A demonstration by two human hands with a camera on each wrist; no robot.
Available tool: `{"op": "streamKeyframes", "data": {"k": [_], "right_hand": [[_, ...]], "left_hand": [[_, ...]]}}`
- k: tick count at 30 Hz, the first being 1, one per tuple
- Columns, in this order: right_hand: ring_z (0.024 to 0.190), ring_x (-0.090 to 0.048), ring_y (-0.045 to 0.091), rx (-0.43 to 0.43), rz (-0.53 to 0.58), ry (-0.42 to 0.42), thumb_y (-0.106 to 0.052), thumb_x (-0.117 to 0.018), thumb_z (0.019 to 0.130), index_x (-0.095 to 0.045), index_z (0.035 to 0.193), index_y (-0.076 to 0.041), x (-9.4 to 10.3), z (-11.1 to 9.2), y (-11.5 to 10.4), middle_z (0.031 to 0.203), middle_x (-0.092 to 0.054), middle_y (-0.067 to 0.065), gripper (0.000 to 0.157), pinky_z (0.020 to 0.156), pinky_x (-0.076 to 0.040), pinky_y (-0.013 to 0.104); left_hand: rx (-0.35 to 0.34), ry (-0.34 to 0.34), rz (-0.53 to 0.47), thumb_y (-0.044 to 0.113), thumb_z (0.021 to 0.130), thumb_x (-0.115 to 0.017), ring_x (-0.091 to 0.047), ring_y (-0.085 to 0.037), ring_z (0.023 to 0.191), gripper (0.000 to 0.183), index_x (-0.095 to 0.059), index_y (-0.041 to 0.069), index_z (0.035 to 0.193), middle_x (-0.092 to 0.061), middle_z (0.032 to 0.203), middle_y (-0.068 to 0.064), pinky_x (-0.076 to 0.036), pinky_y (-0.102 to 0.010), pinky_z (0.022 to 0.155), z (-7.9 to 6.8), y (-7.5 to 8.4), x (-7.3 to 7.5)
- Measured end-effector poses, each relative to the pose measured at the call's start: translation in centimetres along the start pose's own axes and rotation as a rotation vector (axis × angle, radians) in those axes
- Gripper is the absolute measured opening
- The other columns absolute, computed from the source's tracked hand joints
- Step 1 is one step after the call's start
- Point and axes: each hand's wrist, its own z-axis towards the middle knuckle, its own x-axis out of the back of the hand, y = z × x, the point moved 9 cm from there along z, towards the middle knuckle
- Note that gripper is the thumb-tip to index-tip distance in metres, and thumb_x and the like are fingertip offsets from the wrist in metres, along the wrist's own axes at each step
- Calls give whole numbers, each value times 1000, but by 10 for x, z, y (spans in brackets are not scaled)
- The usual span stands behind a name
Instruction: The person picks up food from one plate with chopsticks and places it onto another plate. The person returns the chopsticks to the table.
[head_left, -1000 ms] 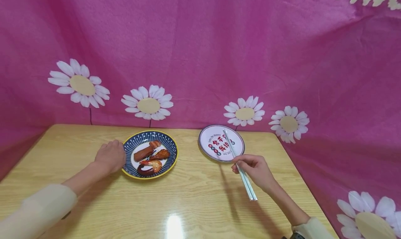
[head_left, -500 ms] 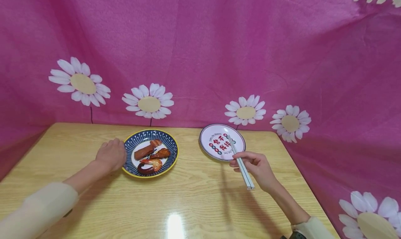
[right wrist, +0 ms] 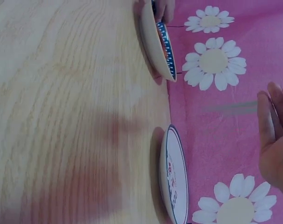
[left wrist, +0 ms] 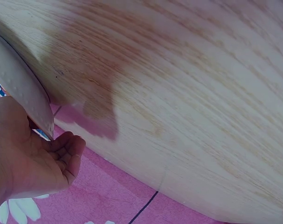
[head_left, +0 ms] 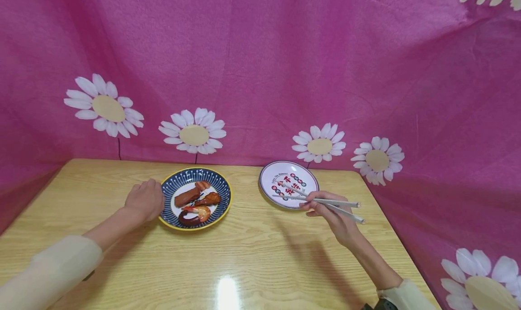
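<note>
At the left, the rim of a patterned blue bowl is pinched by the left grip, its fingers curled. Brown and reddish food pieces are held inside the bowl, which is set on the worktop. Farther right, a white plate (printed with red characters) is overhung by 2 chopsticks, tips spread, pinched by the right grip.

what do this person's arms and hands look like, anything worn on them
Both the left hand and the right hand are ungloved. The left sleeve and right sleeve are pale cream, ending partway along the forearms. A dark object sits by the right cuff, partly cut off; a small dark edge shows beneath the left one.
</note>
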Motion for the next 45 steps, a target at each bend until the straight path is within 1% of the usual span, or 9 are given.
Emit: {"op": "streamKeyframes", "data": {"k": [5,9,12,15,22,25,30,36,45], "right_hand": [[87,-71,16,-25,45,69,10,-41,97,-57,89,17,6,3,3,85,-71,9,19,74,-58,32],[84,-72,20,-21,78,111,0,-32,101,-57,81,16,10,5,5,73,-66,6,36,74,-57,31],[82,-72,19,-39,95,124,-10,-28,106,-63,84,14,12,7,7,73,-66,7,48,75,-57,31],[82,-71,17,-67,80,127,-16,-28,110,-67,93,14,11,8,10,80,-70,8,53,78,-57,31],[98,-70,19,-110,2,151,-18,-40,109,-62,111,21,8,12,14,109,-69,18,44,86,-54,36],[99,-69,17,-132,-15,162,-14,-45,108,-64,106,16,6,16,18,107,-66,19,36,86,-54,36],[93,-69,16,-153,27,165,-8,-50,104,-65,95,10,-1,22,23,98,-63,16,25,82,-55,38],[90,-70,15,-169,26,135,-6,-52,103,-59,101,23,-13,32,26,93,-68,6,30,82,-55,39],[85,-70,16,-173,41,144,-2,-57,99,-54,95,21,-27,49,34,91,-63,11,24,79,-57,39]], "left_hand": [[0,-9,1,8,96,-44,-54,-39,87,22,-51,-13,92,-47,84,-18,-44,-52,79,0,-1,-1],[0,-13,-7,8,96,-45,-54,-40,87,22,-51,-13,93,-47,85,-19,-45,-52,79,1,-1,-1],[2,-19,-9,8,96,-44,-54,-40,87,22,-50,-13,93,-47,85,-19,-45,-52,79,2,-2,-1],[6,-29,-8,8,96,-44,-54,-40,88,22,-50,-13,93,-47,86,-19,-44,-52,80,2,-3,-2],[9,-31,-5,6,96,-43,-54,-40,88,21,-50,-14,93,-47,86,-19,-44,-52,79,3,-3,-2],[10,-33,0,6,96,-43,-54,-39,87,22,-50,-14,93,-47,85,-19,-44,-52,79,3,-4,-3],[12,-26,-6,7,96,-42,-54,-40,88,21,-50,-13,93,-47,85,-19,-44,-53,79,4,-5,-6],[15,-14,-12,7,96,-43,-55,-41,89,21,-51,-12,92,-48,85,-19,-44,-53,80,4,-5,-6],[16,-31,-4,9,96,-44,-55,-40,90,23,-51,-13,95,-48,86,-19,-44,-54,81,4,-5,-7]]}}
